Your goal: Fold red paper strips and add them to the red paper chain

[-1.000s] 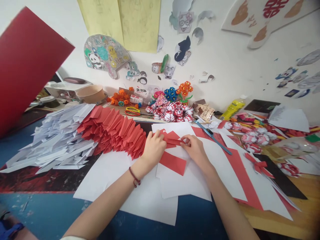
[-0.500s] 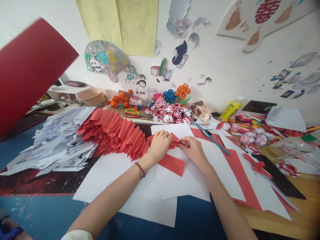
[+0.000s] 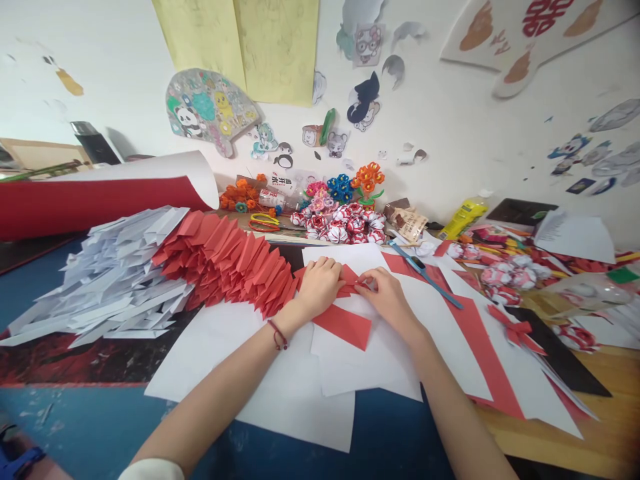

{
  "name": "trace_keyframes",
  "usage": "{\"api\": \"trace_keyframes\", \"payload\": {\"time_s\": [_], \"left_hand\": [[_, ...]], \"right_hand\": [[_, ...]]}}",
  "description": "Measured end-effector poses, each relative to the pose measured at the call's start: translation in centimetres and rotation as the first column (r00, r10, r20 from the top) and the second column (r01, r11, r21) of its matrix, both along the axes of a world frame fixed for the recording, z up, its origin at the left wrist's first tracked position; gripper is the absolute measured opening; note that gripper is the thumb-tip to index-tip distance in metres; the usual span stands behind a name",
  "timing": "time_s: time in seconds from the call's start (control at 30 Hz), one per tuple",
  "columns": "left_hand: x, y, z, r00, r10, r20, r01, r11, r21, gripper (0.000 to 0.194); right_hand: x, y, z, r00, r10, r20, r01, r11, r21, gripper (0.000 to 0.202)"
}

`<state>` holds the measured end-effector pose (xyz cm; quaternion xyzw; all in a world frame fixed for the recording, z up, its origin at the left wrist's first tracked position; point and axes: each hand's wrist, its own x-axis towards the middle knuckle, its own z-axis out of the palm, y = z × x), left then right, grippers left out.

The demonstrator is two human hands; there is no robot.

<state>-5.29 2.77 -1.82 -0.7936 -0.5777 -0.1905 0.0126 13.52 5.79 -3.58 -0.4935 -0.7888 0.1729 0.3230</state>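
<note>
Sheet [image 3: 110, 203], red, earlier raised, lay lower by white strips [image 3: 125, 267]; right hand [image 3: 384, 295] pinched red paper [image 3: 349, 283], left hand [image 3: 320, 285] covered it, grip hidden; blue tabletop [image 3: 75, 417] below, white wall [image 3: 465, 133] behind.

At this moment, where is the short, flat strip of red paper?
In the head view, the flat red strip lies near the middle, on the white sheets, just below the left hand and right hand.

Folded papers [image 3: 225, 263] lie left of the strip [image 3: 346, 327].
</note>
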Motion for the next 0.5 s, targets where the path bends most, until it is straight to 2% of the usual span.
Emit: {"api": "trace_keyframes", "payload": {"time_s": [0.2, 0.3, 0.37, 0.5], "left_hand": [[-0.2, -0.2, 0.3, 0.992, -0.016, 0.124, 0.023, 0.998, -0.058, 0.008], [-0.2, -0.3, 0.3, 0.990, -0.055, 0.127, 0.061, 0.997, -0.044, 0.005], [-0.2, -0.4, 0.4, 0.992, -0.072, 0.100, 0.075, 0.997, -0.021, 0.010], [-0.3, -0.4, 0.2, 0.993, -0.099, 0.060, 0.098, 0.995, 0.015, 0.013]], "right_hand": [[0.0, -0.7, 0.9, 0.998, 0.057, -0.040, -0.059, 0.997, -0.049, 0.010], [0.0, -1.0, 1.5, 0.998, 0.056, -0.013, -0.057, 0.994, -0.095, 0.012], [0.0, -1.0, 1.7, 0.997, 0.071, 0.020, -0.069, 0.995, -0.071, 0.010], [0.0, -1.0, 1.8, 0.985, 0.134, 0.110, -0.141, 0.988, 0.058, 0.009]]}}
